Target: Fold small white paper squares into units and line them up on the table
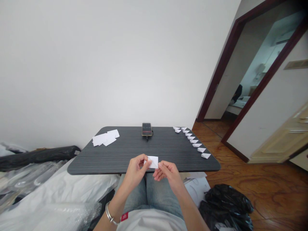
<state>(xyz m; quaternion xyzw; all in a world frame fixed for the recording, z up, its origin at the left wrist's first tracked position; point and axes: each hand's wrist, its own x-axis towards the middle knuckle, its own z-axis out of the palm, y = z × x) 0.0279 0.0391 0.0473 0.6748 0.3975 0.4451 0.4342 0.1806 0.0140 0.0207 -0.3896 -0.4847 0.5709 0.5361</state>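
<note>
A small white sheet of paper (pixel 154 159) is held up over the near edge of the table. My left hand (pixel 137 171) pinches its left side between thumb and fingers, and faint crease lines show on the paper. At the paper's lower right corner, my right hand (pixel 168 173) has thumb and forefinger pressed together, with the other fingers curled beneath. Folded white paper pieces (pixel 192 141) stand in a slanting row along the table's right side. Flat white paper slips (pixel 106 138) lie overlapping at the left.
The dark table (pixel 120 160) stands against a white wall. At its back middle sits a small dark device (pixel 147 129) on a stand. Plastic-wrapped items (pixel 60 192) lie at the left. Black bags (pixel 226 205) and a white paper bag (pixel 197 189) rest on the floor at right.
</note>
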